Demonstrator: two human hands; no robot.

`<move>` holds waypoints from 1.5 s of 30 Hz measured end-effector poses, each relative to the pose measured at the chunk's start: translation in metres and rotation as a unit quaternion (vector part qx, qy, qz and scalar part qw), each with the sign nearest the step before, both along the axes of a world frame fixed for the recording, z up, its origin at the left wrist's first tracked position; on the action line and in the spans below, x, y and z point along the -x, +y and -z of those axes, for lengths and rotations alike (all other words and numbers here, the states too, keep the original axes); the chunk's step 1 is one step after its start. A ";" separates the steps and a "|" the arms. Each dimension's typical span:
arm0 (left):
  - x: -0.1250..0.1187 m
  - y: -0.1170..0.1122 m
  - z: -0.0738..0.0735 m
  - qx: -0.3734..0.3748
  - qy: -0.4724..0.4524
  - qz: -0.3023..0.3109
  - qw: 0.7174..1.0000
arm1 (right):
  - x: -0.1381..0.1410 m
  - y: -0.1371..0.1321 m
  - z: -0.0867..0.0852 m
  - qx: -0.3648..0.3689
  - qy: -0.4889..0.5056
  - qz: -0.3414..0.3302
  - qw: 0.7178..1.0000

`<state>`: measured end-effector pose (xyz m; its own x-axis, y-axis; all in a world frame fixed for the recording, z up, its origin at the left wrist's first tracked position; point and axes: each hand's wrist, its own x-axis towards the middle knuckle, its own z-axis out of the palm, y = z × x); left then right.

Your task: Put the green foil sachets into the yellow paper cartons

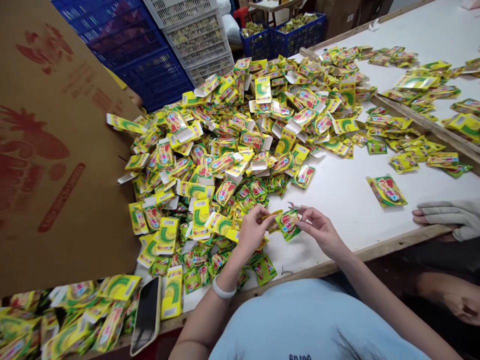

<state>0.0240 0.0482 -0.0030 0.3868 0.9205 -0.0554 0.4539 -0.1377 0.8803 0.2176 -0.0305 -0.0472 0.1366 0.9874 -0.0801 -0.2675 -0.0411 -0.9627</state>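
Note:
My left hand (252, 231) is closed in a pinch on a small yellow sachet (276, 216), partly covered by the fingers. Between the fingertips of my right hand (319, 231) is a green candy sachet (288, 226) with a red fruit picture. The two sachets meet just above the white tabletop (333, 187). Left of and beyond my hands lies a big heap of yellow and green cartons (228, 135), many with open flaps. Loose green sachets (204, 260) lie under and around my left forearm. To the right, one packet (386, 190) rests alone.
A tall cardboard box (67, 150) stands at the left. A phone (147, 315) lies at the table's near edge. Another person's gloved hand (450, 217) rests on the right edge. A wooden strip (431, 127) crosses the table. Blue crates (131, 55) and white crates (195, 40) stand behind.

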 end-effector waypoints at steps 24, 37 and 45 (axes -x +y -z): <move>0.033 -0.056 0.004 -0.097 0.000 0.028 0.995 | 0.031 0.003 -0.004 0.044 -0.020 -0.307 0.951; 0.098 -0.026 -0.009 -0.113 0.363 -0.293 0.877 | 0.021 0.007 0.011 0.063 -0.088 -0.200 0.974; 0.067 -0.019 0.006 -0.127 0.330 -0.194 0.915 | 0.035 0.008 0.005 0.103 0.022 -0.230 0.968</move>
